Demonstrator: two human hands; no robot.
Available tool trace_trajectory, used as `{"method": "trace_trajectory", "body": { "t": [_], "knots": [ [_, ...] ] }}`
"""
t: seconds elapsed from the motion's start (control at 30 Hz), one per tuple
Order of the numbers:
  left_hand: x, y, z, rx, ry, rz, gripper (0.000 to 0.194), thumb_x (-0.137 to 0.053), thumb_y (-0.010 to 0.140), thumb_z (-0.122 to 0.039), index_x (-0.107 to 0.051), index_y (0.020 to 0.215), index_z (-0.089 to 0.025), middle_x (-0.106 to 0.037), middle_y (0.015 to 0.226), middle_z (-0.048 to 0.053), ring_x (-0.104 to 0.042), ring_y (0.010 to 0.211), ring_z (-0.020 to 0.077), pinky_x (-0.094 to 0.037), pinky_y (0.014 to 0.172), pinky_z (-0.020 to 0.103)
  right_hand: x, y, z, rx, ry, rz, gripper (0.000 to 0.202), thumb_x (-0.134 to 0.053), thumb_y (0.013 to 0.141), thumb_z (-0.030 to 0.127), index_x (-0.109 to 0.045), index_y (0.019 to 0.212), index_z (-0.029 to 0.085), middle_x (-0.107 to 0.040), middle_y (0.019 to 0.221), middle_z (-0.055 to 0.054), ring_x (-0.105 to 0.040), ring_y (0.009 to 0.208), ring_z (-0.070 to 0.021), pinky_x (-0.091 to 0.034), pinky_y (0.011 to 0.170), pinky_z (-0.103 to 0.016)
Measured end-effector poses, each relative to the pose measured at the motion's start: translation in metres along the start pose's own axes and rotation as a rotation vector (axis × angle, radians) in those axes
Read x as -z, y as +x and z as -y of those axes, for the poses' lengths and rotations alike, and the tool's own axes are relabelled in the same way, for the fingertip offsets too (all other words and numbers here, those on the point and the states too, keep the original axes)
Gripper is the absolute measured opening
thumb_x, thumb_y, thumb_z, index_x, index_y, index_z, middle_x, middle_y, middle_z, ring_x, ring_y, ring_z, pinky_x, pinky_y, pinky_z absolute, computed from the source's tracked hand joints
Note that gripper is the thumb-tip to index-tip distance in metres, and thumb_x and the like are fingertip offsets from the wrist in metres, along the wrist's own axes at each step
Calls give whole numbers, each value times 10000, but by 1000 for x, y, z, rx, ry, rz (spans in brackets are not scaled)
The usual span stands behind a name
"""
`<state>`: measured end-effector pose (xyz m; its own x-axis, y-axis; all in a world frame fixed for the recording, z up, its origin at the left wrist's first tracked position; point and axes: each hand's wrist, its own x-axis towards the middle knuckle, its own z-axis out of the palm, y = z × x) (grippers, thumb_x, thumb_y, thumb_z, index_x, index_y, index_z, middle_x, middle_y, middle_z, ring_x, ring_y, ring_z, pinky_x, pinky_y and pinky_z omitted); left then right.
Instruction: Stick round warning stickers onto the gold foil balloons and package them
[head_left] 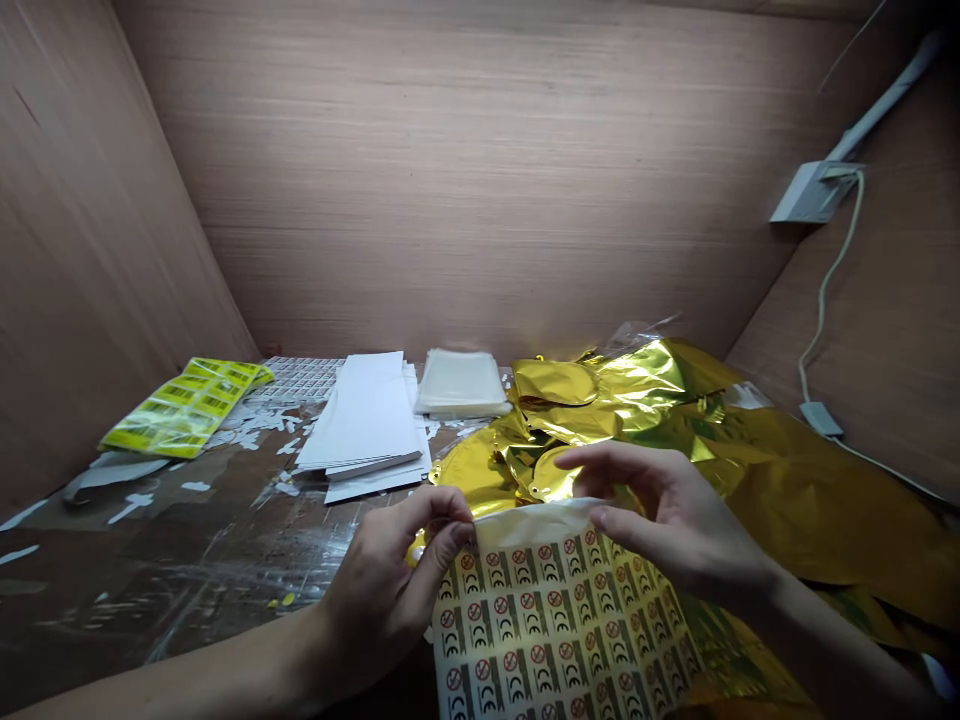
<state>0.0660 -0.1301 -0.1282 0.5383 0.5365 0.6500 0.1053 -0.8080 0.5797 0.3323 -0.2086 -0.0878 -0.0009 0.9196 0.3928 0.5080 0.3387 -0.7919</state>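
Observation:
A sheet of small printed stickers (540, 620), with CE marks and red crossed-out circles, hangs in front of me at the bottom middle. My left hand (409, 570) pinches its upper left corner between thumb and finger. My right hand (667, 510) is at the sheet's upper right edge, its thumb touching or just over the edge and its fingers apart, curved above it. Behind the sheet lie shiny gold foil pieces (559, 385), flat and overlapping; the sheet and my hands hide part of them.
A stack of white cards (371, 415) lies at the middle, beside a stack of clear plastic sleeves (461, 380). Yellow label sheets (184, 405) and paper scraps (255, 425) lie left. Another sticker sheet (300, 375) lies behind. A power socket (814, 192) with a cable is on the right wall.

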Motion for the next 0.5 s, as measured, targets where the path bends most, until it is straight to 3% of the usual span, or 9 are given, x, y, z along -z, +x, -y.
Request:
{"method": "trace_trajectory", "body": {
  "t": [0.17, 0.27, 0.33, 0.4, 0.5],
  "knots": [
    [-4, -1, -2, 39, -10, 5, 155, -527, 1012, -193, -629, 897, -180, -643, 724, -26, -586, 615, 95, -461, 581, 180, 16, 1, 4, 187, -395, -117, 282, -602, 821, 144, -761, 1043, 213, -783, 888, -44, -735, 807, -225, -593, 729, -374],
    [-4, 4, -1, 63, -18, 19, 178, -519, 1019, -214, -626, 883, -174, -640, 718, -16, -575, 610, 108, -453, 581, 202, -4, -1, 13, 425, -635, -211, 232, -642, 888, 196, -735, 1101, 190, -788, 1030, -84, -711, 990, -285, -553, 892, -487],
    [-1, 13, -1, 73, -42, 50, 172, -524, 1019, -220, -626, 890, -170, -648, 731, -11, -583, 629, 115, -458, 608, 216, -26, -3, 19, 515, -662, -142, 301, -661, 944, 252, -687, 1230, 164, -770, 1137, -107, -671, 1110, -300, -529, 964, -509],
    [3, 23, 0, 69, -56, 105, 161, -533, 1012, -211, -632, 895, -163, -657, 749, -5, -582, 651, 119, -459, 641, 231, -45, -4, 21, 496, -632, -56, 368, -675, 975, 320, -644, 1301, 150, -757, 1167, -114, -669, 1106, -296, -546, 935, -489],
    [9, 37, 2, 64, -25, 206, 176, -533, 1006, -199, -665, 901, -150, -634, 723, -12, -533, 634, 116, -423, 632, 244, -58, -3, 15, 378, -534, -31, 220, -633, 1011, 320, -696, 1164, 174, -773, 1017, -74, -719, 898, -249, -576, 758, -402]
  ]
}}
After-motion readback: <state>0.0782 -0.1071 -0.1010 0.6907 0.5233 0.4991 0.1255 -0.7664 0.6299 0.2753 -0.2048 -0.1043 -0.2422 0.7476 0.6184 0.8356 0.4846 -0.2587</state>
